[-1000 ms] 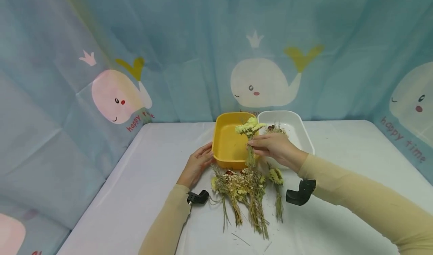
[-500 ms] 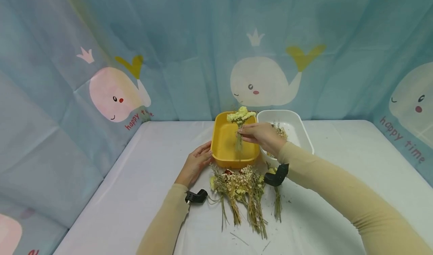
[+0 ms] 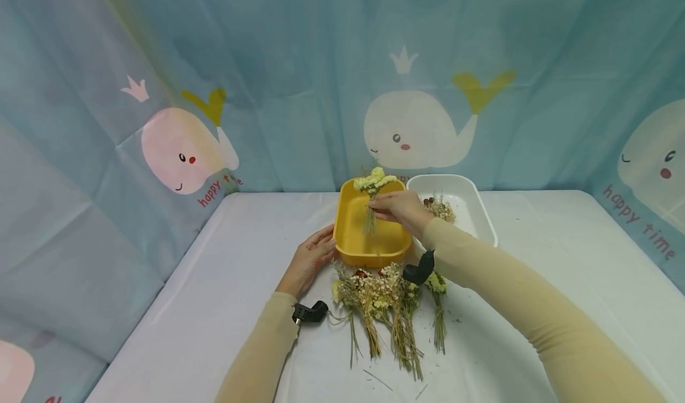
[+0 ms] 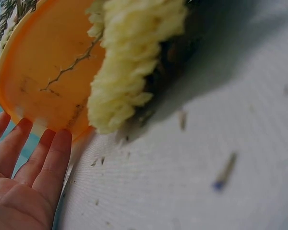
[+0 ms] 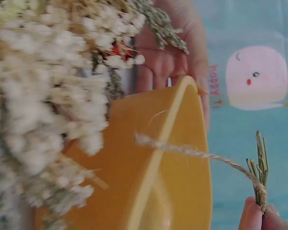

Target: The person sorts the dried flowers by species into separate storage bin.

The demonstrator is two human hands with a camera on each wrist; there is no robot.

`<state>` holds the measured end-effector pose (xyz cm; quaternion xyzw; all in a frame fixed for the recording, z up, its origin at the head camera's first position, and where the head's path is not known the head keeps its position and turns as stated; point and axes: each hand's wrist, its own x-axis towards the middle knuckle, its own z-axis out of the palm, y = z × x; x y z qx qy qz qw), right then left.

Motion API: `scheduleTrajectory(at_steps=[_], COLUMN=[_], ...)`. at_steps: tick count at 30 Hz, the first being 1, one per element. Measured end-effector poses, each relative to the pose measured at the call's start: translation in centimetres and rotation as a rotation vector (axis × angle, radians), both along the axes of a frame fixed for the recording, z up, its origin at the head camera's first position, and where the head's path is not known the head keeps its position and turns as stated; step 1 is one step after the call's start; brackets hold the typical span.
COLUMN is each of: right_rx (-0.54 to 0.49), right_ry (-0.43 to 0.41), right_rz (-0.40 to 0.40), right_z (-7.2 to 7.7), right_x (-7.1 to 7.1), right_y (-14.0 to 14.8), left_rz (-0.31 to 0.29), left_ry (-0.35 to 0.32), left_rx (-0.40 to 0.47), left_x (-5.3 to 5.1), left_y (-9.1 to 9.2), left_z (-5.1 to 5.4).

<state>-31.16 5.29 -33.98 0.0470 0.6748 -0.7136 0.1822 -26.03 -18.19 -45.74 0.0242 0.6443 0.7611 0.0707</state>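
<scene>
In the head view, my right hand (image 3: 398,205) pinches the tied stems of a small bunch of dried pale-yellow flowers (image 3: 376,180) above the yellow plastic basin (image 3: 353,230). The flower heads point up and away. A loose end of twine (image 5: 197,152) trails from the stems (image 5: 260,163) in the right wrist view. My left hand (image 3: 310,260) rests its extended fingertips against the basin's left side, as the left wrist view shows from close by. Several dried-flower bunches (image 3: 371,302) lie on the table in front of the basin.
Right of the yellow basin stands a white basin (image 3: 473,216) holding more dried flowers (image 3: 440,208). A separate yellow-flowered bunch (image 3: 439,317) lies to the right of the group. Stem scraps (image 3: 377,380) litter the white tablecloth. A blue whale-print curtain (image 3: 299,94) hangs behind.
My right hand has carried the yellow flower bunch leftward and away from me, from the basin's near right corner to over its middle. My left hand stays against the basin.
</scene>
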Motion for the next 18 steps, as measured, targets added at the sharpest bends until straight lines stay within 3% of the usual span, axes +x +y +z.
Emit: scheduleTrajectory(at_steps=[11,18], right_rx=[0.004,0.036], right_ry=[0.003,-0.029], right_rz=[-0.07,-0.036], right_z=[0.4,-1.2], right_x=[-1.1,-1.6], right_y=[-1.1,-1.2], left_rz=[-0.015,-0.018], left_ry=[-0.002,-0.004], left_rx=[0.004,0.007], left_x=[0.0,0.0], left_y=[-0.1,-0.1], left_z=[0.0,-0.1])
